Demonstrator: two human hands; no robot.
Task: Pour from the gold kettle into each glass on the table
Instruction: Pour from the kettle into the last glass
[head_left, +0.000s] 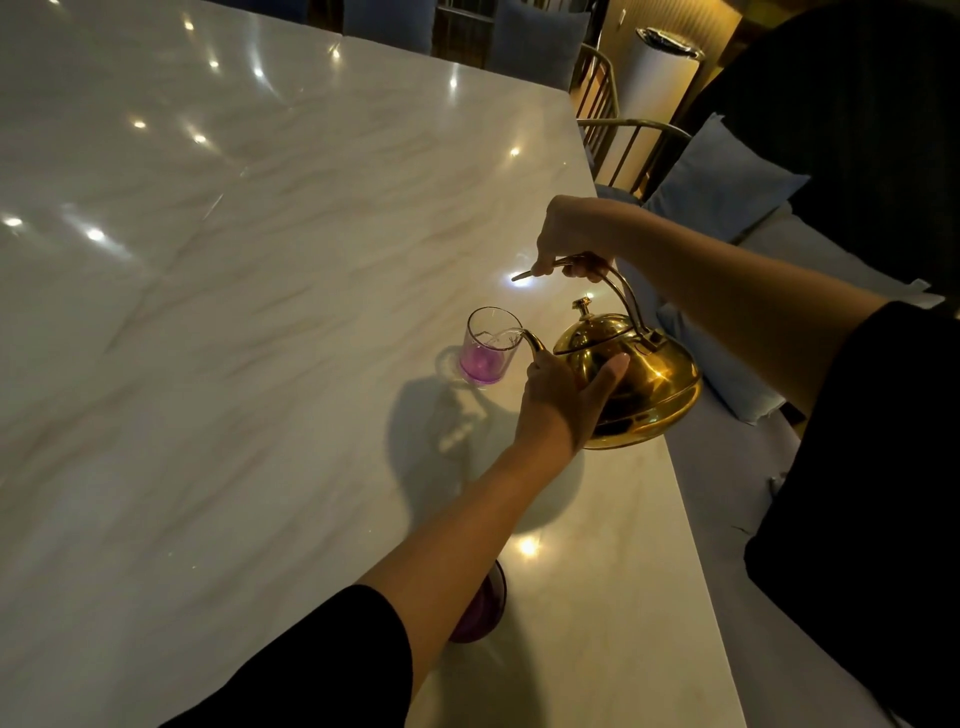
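A gold kettle (641, 382) hangs tilted above the marble table (234, 312) near its right edge. Its spout rests over the rim of a clear glass (487, 345) with a purple bottom, and a thin stream runs into the glass. My right hand (569, 236) grips the kettle's arched handle from above. My left hand (563, 397) presses against the kettle's body by the spout's base. A second purple glass (483, 608) stands closer to me, mostly hidden under my left forearm.
The table's right edge runs just beneath the kettle. Beyond it lie a grey bench seat (727, 493) with blue cushions (719, 182) and gold wire chairs (618, 135). A white cylindrical bin (660, 78) stands at the back right.
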